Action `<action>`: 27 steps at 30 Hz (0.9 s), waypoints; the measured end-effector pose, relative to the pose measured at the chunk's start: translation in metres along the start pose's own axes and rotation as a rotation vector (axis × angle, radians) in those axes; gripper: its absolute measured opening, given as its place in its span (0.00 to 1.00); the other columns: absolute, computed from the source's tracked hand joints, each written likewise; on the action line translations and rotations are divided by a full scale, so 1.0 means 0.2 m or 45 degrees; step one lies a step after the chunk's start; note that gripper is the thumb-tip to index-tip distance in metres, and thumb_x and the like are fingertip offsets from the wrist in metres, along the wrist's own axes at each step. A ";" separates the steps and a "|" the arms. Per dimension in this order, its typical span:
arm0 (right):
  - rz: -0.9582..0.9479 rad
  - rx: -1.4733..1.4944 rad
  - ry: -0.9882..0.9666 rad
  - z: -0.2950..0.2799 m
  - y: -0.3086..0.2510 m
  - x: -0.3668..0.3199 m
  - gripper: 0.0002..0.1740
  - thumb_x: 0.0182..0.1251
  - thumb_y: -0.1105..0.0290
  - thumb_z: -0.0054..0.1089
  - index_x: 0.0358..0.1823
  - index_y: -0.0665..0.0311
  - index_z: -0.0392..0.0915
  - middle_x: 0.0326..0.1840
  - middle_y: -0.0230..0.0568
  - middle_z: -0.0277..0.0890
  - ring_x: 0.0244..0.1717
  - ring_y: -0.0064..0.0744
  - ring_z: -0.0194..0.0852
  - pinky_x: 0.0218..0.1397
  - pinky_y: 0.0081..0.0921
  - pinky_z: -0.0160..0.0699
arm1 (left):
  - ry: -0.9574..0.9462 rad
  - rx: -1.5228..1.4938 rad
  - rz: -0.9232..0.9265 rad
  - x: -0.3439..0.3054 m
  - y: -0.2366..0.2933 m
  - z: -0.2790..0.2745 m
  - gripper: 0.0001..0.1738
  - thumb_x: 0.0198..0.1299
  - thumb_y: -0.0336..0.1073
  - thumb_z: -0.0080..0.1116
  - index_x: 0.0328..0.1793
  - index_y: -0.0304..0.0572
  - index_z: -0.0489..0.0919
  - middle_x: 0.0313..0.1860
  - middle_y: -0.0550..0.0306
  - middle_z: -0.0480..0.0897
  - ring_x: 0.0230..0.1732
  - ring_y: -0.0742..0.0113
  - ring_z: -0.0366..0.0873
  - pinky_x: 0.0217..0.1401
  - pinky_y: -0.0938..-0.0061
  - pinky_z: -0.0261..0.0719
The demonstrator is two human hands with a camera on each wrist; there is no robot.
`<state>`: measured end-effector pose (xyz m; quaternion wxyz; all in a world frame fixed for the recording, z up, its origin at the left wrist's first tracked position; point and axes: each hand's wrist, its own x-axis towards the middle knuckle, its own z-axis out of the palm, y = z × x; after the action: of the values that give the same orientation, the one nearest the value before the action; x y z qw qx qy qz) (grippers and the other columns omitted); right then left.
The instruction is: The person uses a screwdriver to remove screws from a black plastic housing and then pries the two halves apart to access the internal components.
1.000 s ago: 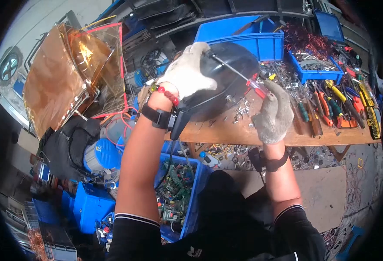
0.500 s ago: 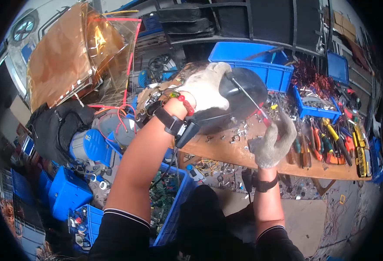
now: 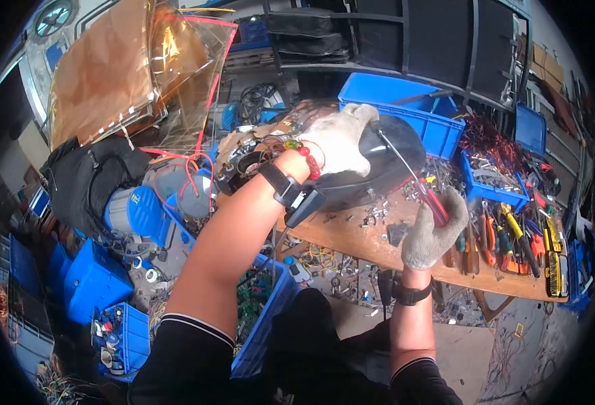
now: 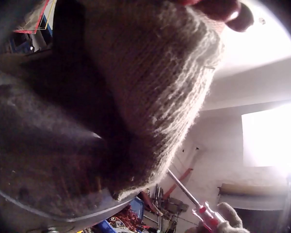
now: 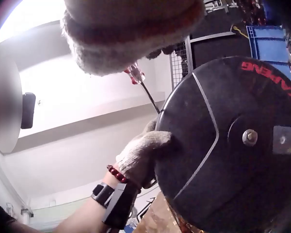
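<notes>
A round black disc-shaped housing (image 3: pixel 409 140) stands tilted over the bench; the right wrist view shows red lettering (image 5: pixel 269 77) and a bolt (image 5: pixel 250 137) at its centre. My gloved left hand (image 3: pixel 341 138) grips its rim, thumb on the lettered face (image 5: pixel 237 184). Between the thumb and fingers of my gloved right hand (image 3: pixel 436 236) lies the red-and-clear handle of a screwdriver (image 3: pixel 434 204). Its metal shaft (image 3: pixel 397 153) slants up to the rim, with the tip right beside my left fingers. In the left wrist view, my glove (image 4: pixel 155 92) hides much of the rim.
Loose screws (image 3: pixel 377 214) lie on the wooden bench (image 3: pixel 338 226). Pliers and screwdrivers (image 3: pixel 506 236) line its right part. Behind stand a large blue bin (image 3: pixel 419 125) and a small blue tray of metal parts (image 3: pixel 496 192). A blue crate (image 3: pixel 287 290) sits below my left arm.
The head view has turned, shifting the scene. My right fingers loosened from the screwdriver handle and now wrap it again, with the handle deeper in the hand. My left hand keeps its grip on the rim.
</notes>
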<state>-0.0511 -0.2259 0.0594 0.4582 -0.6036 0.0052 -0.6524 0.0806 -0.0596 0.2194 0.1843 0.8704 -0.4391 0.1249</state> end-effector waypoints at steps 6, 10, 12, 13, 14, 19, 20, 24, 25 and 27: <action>0.255 -0.148 -0.010 -0.04 0.02 0.06 0.20 0.75 0.72 0.62 0.65 0.68 0.75 0.56 0.42 0.79 0.51 0.33 0.79 0.62 0.33 0.78 | -0.058 0.014 -0.047 -0.01 0.03 -0.02 0.49 0.40 0.45 0.76 0.73 0.46 0.72 0.71 0.42 0.75 0.71 0.43 0.75 0.75 0.57 0.74; 0.170 0.004 0.081 0.00 0.00 0.06 0.19 0.75 0.71 0.63 0.64 0.67 0.76 0.55 0.41 0.79 0.51 0.30 0.78 0.59 0.28 0.79 | -0.083 0.009 -0.038 0.00 0.02 -0.01 0.49 0.40 0.45 0.76 0.73 0.46 0.71 0.71 0.42 0.75 0.71 0.43 0.75 0.75 0.57 0.74; 0.059 -0.095 0.053 -0.01 0.00 0.07 0.18 0.75 0.72 0.64 0.63 0.66 0.76 0.55 0.41 0.78 0.51 0.29 0.78 0.58 0.27 0.79 | -0.031 0.014 -0.003 0.00 0.02 0.00 0.49 0.40 0.45 0.76 0.73 0.46 0.71 0.70 0.42 0.75 0.71 0.43 0.75 0.75 0.58 0.74; 0.060 -0.095 0.053 -0.03 -0.01 0.07 0.18 0.75 0.72 0.64 0.63 0.66 0.76 0.55 0.41 0.78 0.51 0.29 0.78 0.58 0.27 0.79 | -0.032 0.014 -0.003 0.00 0.02 0.00 0.49 0.40 0.45 0.76 0.73 0.46 0.71 0.70 0.42 0.75 0.71 0.43 0.75 0.75 0.58 0.74; 0.298 -0.020 -0.021 -0.05 -0.01 0.07 0.19 0.75 0.73 0.62 0.64 0.67 0.75 0.57 0.41 0.77 0.51 0.29 0.77 0.59 0.28 0.79 | -0.049 0.011 -0.011 0.00 0.02 -0.01 0.49 0.40 0.45 0.76 0.73 0.46 0.71 0.70 0.42 0.75 0.71 0.43 0.75 0.75 0.58 0.74; 0.709 0.165 -0.083 -0.04 -0.03 0.07 0.19 0.76 0.73 0.60 0.66 0.68 0.73 0.58 0.43 0.76 0.57 0.33 0.76 0.67 0.34 0.75 | -0.053 0.026 -0.035 0.01 0.02 -0.01 0.48 0.40 0.45 0.76 0.73 0.46 0.71 0.70 0.42 0.75 0.71 0.43 0.75 0.75 0.58 0.74; 0.382 0.033 -0.055 -0.03 0.01 0.04 0.18 0.75 0.73 0.62 0.63 0.67 0.75 0.57 0.44 0.77 0.54 0.33 0.76 0.63 0.33 0.76 | -0.049 0.020 -0.032 0.01 0.01 -0.01 0.48 0.40 0.45 0.76 0.73 0.46 0.71 0.70 0.42 0.75 0.71 0.43 0.75 0.75 0.58 0.74; -0.080 -0.117 -0.142 -0.03 0.04 0.01 0.16 0.73 0.76 0.64 0.60 0.69 0.76 0.54 0.47 0.77 0.52 0.38 0.77 0.59 0.35 0.77 | -0.029 0.019 -0.027 0.02 -0.01 0.01 0.49 0.39 0.45 0.76 0.73 0.45 0.71 0.70 0.41 0.75 0.71 0.42 0.74 0.76 0.58 0.73; -0.107 -0.155 -0.182 -0.03 0.05 0.00 0.17 0.71 0.78 0.64 0.60 0.70 0.76 0.52 0.49 0.76 0.53 0.42 0.77 0.60 0.35 0.76 | -0.029 0.018 -0.028 0.02 -0.01 0.01 0.49 0.39 0.45 0.76 0.73 0.45 0.71 0.70 0.41 0.75 0.71 0.42 0.74 0.76 0.58 0.73; -0.194 -0.187 -0.250 -0.03 0.09 -0.03 0.19 0.69 0.80 0.63 0.60 0.69 0.76 0.51 0.51 0.78 0.50 0.47 0.79 0.57 0.39 0.78 | -0.015 0.039 -0.008 0.02 -0.02 0.00 0.49 0.39 0.46 0.76 0.73 0.44 0.72 0.69 0.40 0.75 0.72 0.42 0.74 0.76 0.58 0.73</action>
<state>-0.0463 -0.2349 0.0430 0.3603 -0.6951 -0.0379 -0.6210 0.0857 -0.0605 0.2200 0.1686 0.8753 -0.4354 0.1258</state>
